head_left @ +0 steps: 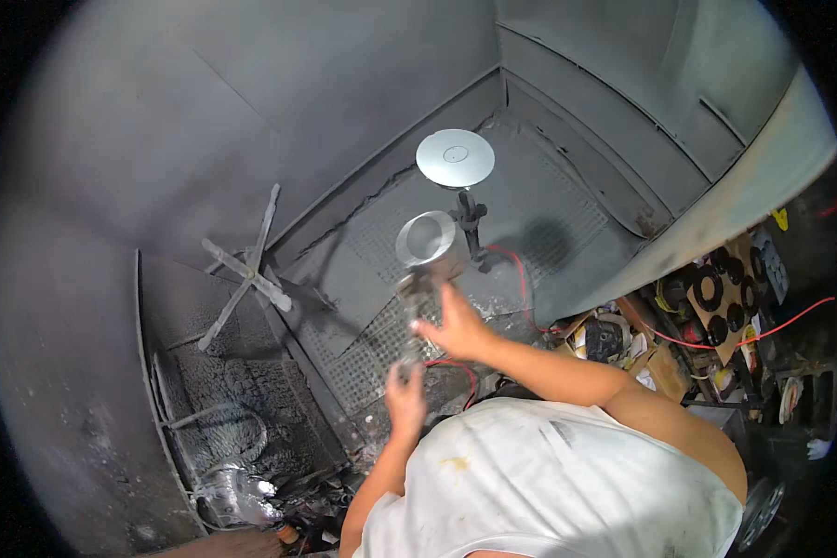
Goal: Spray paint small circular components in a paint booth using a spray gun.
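right hand point(460, 327) grips spray gun point(423, 281), grip of left hand point(406, 402) unclear; likely readying, next calling for steady aim toward twelve-o'clock disc point(456, 170).

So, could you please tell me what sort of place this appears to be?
Probably a spray-painting booth in a workshop: the walls look coated in grey, a round silver disc sits up on a stand, and a metal cup tops the blurred handheld tool.

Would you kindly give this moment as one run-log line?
Right hand: gripping spray gun with metal cup; left hand: at its lower end, grip blurred; pale round disc: on stand beyond
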`<state>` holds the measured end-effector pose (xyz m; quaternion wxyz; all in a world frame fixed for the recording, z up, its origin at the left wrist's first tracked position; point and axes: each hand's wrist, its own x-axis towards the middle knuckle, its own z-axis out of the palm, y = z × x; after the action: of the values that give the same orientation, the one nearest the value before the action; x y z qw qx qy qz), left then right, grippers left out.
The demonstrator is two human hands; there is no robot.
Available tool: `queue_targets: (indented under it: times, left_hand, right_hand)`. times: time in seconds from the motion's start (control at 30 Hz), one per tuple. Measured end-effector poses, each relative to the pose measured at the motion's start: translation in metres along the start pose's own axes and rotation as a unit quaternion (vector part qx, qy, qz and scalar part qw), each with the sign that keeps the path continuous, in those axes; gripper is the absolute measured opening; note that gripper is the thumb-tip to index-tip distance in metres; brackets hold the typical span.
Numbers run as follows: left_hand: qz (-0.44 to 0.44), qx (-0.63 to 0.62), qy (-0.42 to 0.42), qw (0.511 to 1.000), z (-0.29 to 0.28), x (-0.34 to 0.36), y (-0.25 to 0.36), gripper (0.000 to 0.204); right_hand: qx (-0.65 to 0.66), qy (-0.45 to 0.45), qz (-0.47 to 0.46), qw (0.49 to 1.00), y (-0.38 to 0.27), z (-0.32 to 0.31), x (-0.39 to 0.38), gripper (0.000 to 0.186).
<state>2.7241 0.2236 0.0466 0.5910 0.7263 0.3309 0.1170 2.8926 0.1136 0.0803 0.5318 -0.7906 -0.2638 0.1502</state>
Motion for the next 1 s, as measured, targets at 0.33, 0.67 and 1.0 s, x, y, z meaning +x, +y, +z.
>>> queue_targets:
  times: [0.33,0.67,1.0]
  left_hand:
    - [0.04,-0.074,-0.336,0.938,0.181,0.074,0.04,0.046]
    - [0.016,0.177,-0.769,0.614,0.163,0.165,0.111,0.061]
    - [0.466,0.276,-0.355,0.762,0.116,0.331,0.234,0.06]
  right_hand:
    - [0.263,0.353,0.124,0.889,0.049,-0.158,0.073,0.067]
    - [0.132,0.294,0.131,0.937,0.056,-0.249,0.066,0.058]
    - [0.326,0.05,0.172,0.928,-0.021,-0.207,0.082,0.063]
